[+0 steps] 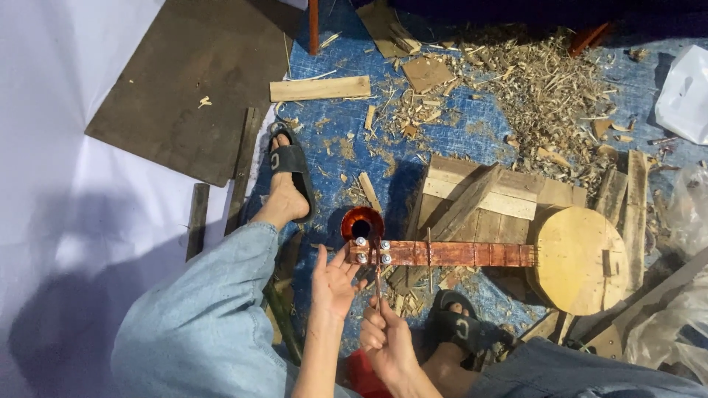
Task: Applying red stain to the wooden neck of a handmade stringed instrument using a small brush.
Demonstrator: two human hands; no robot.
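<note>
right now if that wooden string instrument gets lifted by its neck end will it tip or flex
The instrument would probably tip body-down: its round wooden body looks far bulkier than the thin reddish neck. The neck looks like solid wood, so likely stiff. Its flat-faced body rests on a wooden crate, so rolling seems unlikely.

I see a stringed wooden instrument [472,254] lying flat across a wooden block, its pale round body to the right, its reddish fretted neck pointing left, with metal tuning pegs [371,250] and a round red headpiece.
</note>
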